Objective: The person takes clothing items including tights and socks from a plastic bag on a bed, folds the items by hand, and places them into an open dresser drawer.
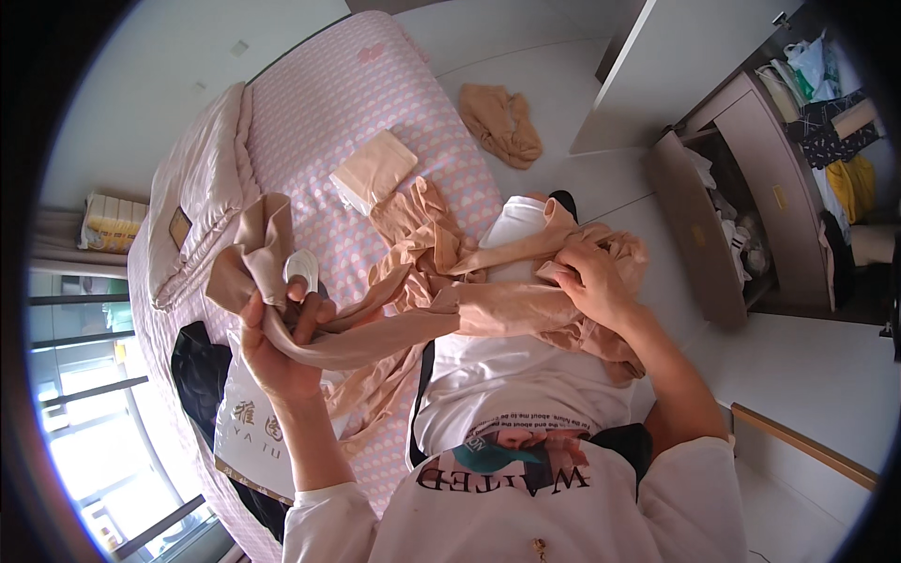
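Stretched between my hands is a length of tan tights (pixel 394 338). My left hand (pixel 285 345) is closed around it over the bed, and a folded-over end stands up above the fingers. On the other side, my right hand (pixel 595 281) has its fingers curled on bunched tan tights over my lap; its fingertips are partly hidden by the cloth. More tan hosiery (pixel 422 232) lies tangled across the bed and my leg. Beyond it rests a flat, folded tan piece in a clear wrapper (pixel 376 169).
I sit by a bed (pixel 338 91) with a patterned pink sheet. A folded quilt (pixel 204 183) holds a phone (pixel 180 226). A printed plastic bag (pixel 253 422) lies left. Tan tights (pixel 500 125) lie on the floor. An open drawer (pixel 697 232) juts out right.
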A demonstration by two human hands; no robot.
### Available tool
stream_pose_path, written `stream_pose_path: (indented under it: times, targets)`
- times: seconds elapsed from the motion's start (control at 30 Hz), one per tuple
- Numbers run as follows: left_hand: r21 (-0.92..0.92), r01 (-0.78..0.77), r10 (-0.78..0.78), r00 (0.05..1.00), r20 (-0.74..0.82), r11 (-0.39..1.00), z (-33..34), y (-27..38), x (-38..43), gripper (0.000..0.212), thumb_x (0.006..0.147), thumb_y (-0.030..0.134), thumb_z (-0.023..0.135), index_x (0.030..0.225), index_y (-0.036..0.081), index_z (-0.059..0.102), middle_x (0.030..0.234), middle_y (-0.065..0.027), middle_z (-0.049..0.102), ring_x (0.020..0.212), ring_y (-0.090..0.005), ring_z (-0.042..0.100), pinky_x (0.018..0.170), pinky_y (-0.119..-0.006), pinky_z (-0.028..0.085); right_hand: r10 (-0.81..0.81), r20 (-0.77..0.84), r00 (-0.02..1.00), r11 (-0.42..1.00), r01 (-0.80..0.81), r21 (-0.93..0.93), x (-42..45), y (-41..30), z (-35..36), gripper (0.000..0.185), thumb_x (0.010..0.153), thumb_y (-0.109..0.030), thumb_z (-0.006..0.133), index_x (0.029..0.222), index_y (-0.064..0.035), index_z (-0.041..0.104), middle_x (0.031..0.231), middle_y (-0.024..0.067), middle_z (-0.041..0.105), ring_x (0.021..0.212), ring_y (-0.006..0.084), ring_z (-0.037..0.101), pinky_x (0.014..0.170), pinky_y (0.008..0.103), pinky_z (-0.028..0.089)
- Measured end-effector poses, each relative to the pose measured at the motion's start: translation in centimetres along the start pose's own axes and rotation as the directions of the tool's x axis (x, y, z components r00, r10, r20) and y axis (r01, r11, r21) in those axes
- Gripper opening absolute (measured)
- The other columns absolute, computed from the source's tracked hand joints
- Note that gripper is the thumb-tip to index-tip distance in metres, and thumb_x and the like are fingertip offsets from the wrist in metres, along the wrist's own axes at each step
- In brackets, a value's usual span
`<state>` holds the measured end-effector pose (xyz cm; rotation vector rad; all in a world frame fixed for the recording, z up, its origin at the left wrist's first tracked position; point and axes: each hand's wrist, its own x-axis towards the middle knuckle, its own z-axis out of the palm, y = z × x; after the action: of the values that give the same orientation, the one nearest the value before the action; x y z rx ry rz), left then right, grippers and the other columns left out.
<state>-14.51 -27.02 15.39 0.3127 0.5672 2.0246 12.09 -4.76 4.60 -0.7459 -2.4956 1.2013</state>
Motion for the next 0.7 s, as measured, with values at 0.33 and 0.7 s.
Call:
stream_pose_path:
  times: [0.33, 0.7]
  targets:
    - [0.171, 0.009, -0.012, 1.000, 0.013, 0.985, -0.2, -2.7, 0.1, 0.031, 0.085, 0.023, 0.047, 0.106, 0.000, 0.051, 0.097, -0.0182, 0.059, 0.049, -0.0120, 0.040, 0.067, -0.032, 0.039, 0.050, 0.054, 0.997, 0.945, -0.029, -0.327, 2.9, -1.8, -2.6, 0.029, 0.069, -0.020, 0.068, 0.091, -0.0047, 0.057, 0.093, 0.0071, 0.058, 0.089, 0.0292, 0.054, 0.077, 0.0382, 0.043]
    - [0.185, -0.090, 0.081, 0.995, 0.053, 0.979, -1.2, 0.0, -0.9, 0.030, 0.087, 0.027, 0.045, 0.108, 0.007, 0.053, 0.102, -0.0147, 0.059, 0.048, -0.0089, 0.039, 0.067, -0.029, 0.036, -0.300, 0.131, 0.945, 0.891, 0.327, -0.315, -0.8, -10.7, -3.5, 0.012, 0.074, -0.013, 0.063, 0.081, -0.0073, 0.056, 0.076, 0.0073, 0.059, 0.078, 0.0274, 0.056, 0.077, 0.0361, 0.040]
